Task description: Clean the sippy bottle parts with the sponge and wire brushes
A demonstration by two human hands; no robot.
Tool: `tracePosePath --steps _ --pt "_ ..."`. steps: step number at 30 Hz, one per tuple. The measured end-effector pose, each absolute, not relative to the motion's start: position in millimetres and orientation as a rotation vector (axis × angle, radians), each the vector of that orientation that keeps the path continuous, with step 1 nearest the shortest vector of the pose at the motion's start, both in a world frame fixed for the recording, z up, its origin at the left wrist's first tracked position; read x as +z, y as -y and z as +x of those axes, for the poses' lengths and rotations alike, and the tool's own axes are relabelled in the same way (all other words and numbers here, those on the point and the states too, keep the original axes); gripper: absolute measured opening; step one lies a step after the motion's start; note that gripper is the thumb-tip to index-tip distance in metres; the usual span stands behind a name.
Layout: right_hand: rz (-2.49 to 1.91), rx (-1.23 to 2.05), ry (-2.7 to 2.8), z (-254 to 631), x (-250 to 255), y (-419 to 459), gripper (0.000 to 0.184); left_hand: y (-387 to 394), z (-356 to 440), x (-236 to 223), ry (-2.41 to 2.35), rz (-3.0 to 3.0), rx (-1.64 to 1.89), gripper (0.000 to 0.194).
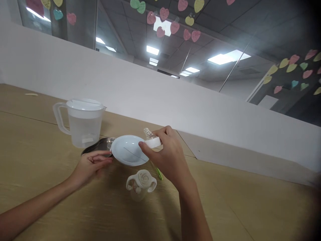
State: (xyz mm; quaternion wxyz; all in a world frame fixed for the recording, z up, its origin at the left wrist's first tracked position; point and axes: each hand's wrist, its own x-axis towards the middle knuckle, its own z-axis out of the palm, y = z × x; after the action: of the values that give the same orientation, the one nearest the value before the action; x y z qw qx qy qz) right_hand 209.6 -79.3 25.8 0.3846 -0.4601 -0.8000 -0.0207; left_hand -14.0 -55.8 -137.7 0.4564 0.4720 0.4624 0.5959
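Note:
My right hand (168,157) is closed on a clear baby bottle nipple (147,133) set in a white collar (153,142), held over the right rim of a pale bowl (125,150). A thin line, perhaps a thin rod, crosses the inside of the bowl. My left hand (90,167) is at the bowl's left side, its thumb and fingers apart, near a dark tray (96,146). Something clear and rounded (110,143) lies by the tray's right end. In front of the bowl stands a baby bottle (141,184) with a white two-handled top.
A translucent pitcher (85,125), lidded and with a handle, stands behind the tray. Part of a green object (159,174) shows under my right hand. A white wall (120,83) runs behind the wooden table (50,167), with glass and heart-shaped notes above it.

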Motion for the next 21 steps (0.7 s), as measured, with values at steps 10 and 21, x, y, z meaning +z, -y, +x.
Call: tracePosePath --steps 10,21 --pt "-1.158 0.057 2.133 213 28 81 0.012 67 -13 -158 -1.008 1.705 1.541 0.065" --pt "-1.135 0.211 2.558 232 29 76 0.026 81 59 -188 -0.953 2.072 1.208 0.093"
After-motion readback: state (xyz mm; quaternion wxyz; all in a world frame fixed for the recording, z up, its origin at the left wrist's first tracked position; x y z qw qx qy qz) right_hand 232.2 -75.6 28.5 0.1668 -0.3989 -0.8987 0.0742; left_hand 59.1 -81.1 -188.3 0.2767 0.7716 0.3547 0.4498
